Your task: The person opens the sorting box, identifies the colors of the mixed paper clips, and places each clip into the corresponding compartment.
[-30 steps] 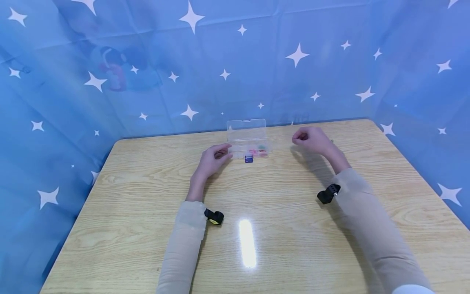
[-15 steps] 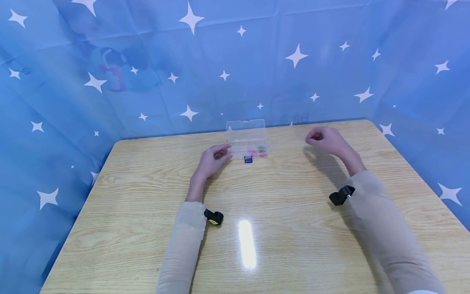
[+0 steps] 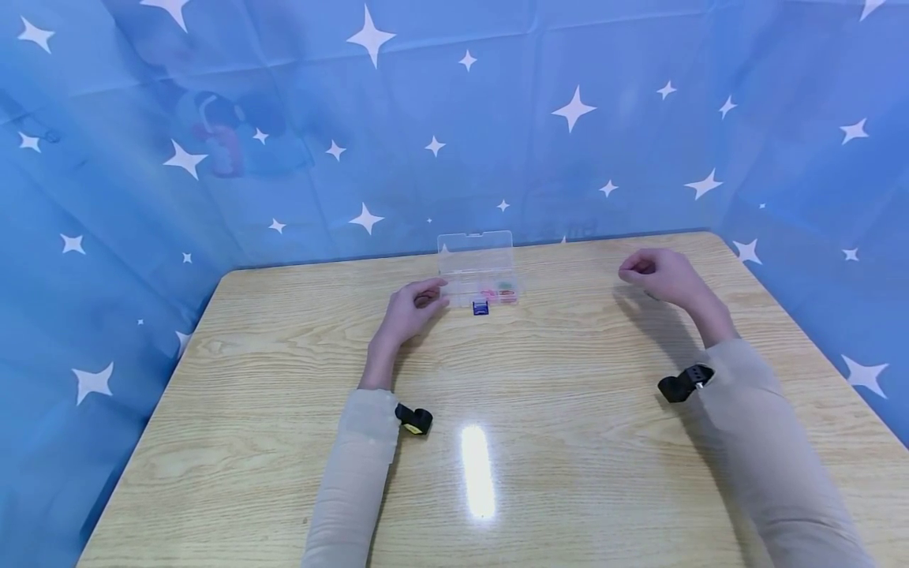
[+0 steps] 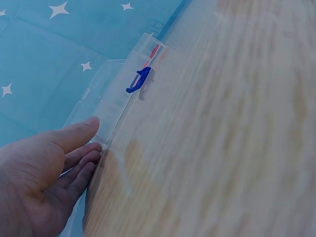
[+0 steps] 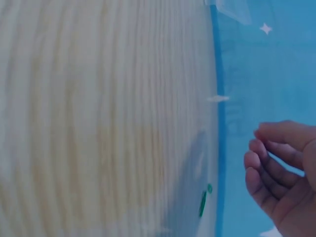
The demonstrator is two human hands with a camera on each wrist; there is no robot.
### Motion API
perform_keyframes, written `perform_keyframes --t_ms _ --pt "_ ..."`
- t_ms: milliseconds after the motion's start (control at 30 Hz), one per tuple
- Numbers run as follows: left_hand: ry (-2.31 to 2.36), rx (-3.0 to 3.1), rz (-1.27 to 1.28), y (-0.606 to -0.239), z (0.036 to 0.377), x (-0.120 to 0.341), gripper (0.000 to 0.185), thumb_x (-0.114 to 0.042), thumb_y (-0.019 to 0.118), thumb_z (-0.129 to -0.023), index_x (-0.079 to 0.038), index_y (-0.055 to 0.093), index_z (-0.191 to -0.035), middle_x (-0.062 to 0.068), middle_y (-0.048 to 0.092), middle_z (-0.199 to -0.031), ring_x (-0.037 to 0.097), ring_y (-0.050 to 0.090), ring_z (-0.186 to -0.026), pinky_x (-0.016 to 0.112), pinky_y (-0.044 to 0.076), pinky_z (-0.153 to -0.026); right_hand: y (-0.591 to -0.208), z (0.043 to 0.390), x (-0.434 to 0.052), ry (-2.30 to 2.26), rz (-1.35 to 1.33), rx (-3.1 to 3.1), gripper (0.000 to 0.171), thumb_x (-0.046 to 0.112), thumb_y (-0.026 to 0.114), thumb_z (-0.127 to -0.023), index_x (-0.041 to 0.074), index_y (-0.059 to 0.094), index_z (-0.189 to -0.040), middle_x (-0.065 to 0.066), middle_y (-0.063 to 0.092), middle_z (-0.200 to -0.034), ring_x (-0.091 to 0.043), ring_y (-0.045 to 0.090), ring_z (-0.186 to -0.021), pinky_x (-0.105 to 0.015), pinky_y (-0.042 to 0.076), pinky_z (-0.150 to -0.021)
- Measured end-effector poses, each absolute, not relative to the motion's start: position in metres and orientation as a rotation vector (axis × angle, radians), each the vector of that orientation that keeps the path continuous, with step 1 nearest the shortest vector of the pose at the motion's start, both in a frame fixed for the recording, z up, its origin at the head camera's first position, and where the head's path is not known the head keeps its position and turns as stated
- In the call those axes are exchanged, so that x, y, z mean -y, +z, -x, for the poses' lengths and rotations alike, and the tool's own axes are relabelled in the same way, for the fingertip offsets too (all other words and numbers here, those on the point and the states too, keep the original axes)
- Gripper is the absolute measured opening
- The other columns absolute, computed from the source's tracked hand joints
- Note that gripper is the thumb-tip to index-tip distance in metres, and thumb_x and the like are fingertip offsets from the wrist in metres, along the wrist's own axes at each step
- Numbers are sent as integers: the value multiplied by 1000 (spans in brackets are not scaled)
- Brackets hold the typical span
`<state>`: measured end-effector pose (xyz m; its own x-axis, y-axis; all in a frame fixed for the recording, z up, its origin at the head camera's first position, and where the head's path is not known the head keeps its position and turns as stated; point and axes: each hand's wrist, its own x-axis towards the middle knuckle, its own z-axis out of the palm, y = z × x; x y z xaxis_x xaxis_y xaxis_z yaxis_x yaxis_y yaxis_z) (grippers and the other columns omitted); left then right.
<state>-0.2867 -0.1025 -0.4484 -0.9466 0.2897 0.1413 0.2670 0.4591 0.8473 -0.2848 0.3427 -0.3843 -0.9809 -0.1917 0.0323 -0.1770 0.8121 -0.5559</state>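
A small clear plastic box (image 3: 461,290) stands near the table's back edge with its lid (image 3: 476,246) raised. Pink, red and green small pieces (image 3: 506,290) lie in its right part. A dark blue latch-like piece (image 4: 139,80) sits at the front edge. My left hand (image 3: 410,312) is at the box's left end, relaxed fingers and thumb at its corners. My right hand (image 3: 667,276) hovers over the table to the right, fingers loosely curled, thumb near the fingertips, nothing visible between them. A thin green object (image 5: 203,203) lies on the table near it; its kind is unclear.
The wooden table (image 3: 284,355) ends just behind the box. A blue star-patterned cloth (image 3: 298,118) hangs behind and at both sides. Black wrist cameras (image 3: 414,420) are worn on both sleeves.
My right hand has moved steadily to the right, away from the box. The left hand and the box have stayed in place.
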Motion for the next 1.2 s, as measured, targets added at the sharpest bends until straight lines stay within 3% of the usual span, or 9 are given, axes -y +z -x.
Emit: perform_keyframes --t_ms 200,500,700,1200 --pt "1552 -2658 -512 -449 287 102 41 -17 67 -100 -5 62 -139 17 63 -131 29 59 -122 36 48 -107 -390 282 -360 -883 252 -2971 35 29 63 -101 -2 68 -116 -17 68 -105 -23 61 -87 -31 50 -67" --pt "1551 -2656 -496 -448 286 102 40 -18 67 -100 -6 62 -138 16 64 -129 28 60 -122 35 49 -107 -396 279 -378 -836 197 -2963 39 32 62 -101 -4 67 -118 -21 68 -107 -29 61 -91 -34 49 -69" --pt "1551 -2654 -493 -447 286 101 40 -17 67 -100 -6 62 -138 17 64 -129 28 60 -122 35 48 -107 -397 277 -387 -816 131 -2918 39 31 61 -101 -5 67 -115 -15 70 -97 -20 59 -80 -31 48 -63" --pt "1561 -2641 -496 -446 286 101 42 -17 67 -100 -5 61 -139 18 63 -130 30 60 -122 36 49 -106 -402 276 -397 -791 41 -2854 36 23 68 -96 -9 67 -112 -7 68 -82 -19 56 -73 -29 46 -58"
